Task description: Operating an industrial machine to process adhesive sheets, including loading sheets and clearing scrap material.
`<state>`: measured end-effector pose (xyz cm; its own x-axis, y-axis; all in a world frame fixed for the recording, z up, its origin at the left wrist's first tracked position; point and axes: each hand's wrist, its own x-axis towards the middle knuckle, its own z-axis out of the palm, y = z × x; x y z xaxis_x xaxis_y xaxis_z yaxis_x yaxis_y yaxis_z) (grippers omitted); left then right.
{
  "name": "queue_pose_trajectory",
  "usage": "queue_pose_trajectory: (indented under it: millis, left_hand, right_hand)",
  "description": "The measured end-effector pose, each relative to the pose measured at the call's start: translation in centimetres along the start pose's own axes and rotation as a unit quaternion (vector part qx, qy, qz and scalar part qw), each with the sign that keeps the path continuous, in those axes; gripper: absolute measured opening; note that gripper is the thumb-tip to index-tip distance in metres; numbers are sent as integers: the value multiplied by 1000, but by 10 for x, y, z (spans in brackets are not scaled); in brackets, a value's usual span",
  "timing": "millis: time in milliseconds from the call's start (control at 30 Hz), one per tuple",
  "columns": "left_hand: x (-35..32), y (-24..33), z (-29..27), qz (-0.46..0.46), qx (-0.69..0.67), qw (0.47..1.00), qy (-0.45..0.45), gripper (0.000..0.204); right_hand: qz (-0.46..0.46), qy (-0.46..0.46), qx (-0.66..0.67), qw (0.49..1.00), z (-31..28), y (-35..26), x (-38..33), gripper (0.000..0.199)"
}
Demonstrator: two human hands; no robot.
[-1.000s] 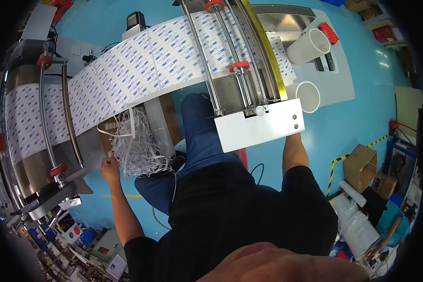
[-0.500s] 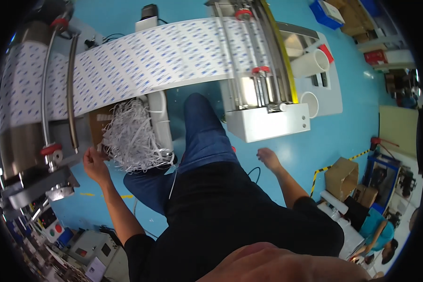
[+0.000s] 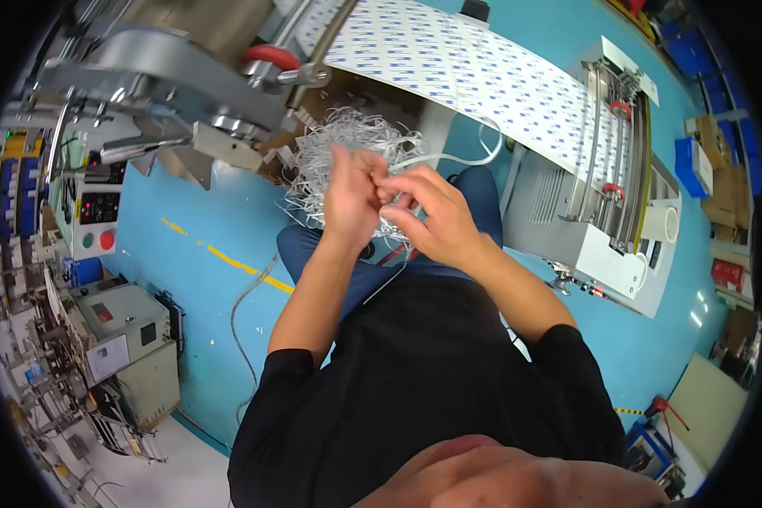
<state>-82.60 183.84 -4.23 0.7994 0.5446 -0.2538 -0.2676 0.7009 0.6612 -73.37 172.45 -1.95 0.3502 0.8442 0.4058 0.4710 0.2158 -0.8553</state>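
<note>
A: What are the hands doing?

B: Both meet just in front of a tangle of white strips (image 3: pixel 347 161), which spills from a box below the printed web (image 3: pixel 482 76). The left hand (image 3: pixel 351 199) is curled nearly closed, fingertips pinching a thin strip (image 3: pixel 448 158). The right hand (image 3: pixel 436 220) is half closed, fingers pinched on what seems the same strip; it is too fine to be sure.

A: How should this be handled well?

B: Probably by keeping the pinch light and close to the tangle, working one strip free without dragging the rest, clear of the web above.
</note>
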Motion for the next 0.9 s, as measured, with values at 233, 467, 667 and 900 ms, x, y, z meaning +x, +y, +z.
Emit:
queue_pose_trajectory:
  millis: [233, 467, 667, 900]
  left_hand:
    - [-24, 15, -9, 59, 17, 998, -32, 65]
    - [-28, 22, -21, 49, 81, 994, -58, 59]
    - [-20, 4, -13, 66, 47, 988, -132, 53]
    - [-16, 0, -12, 79, 70, 988, -116, 52]
  right_hand:
    - [-107, 37, -222, 969, 30, 15, 29, 17]
    - [-68, 46, -213, 974, 16, 13, 40, 13]
    - [181, -47, 319, 929, 5, -11, 36, 8]
    - [160, 15, 352, 922, 8, 0, 21, 10]
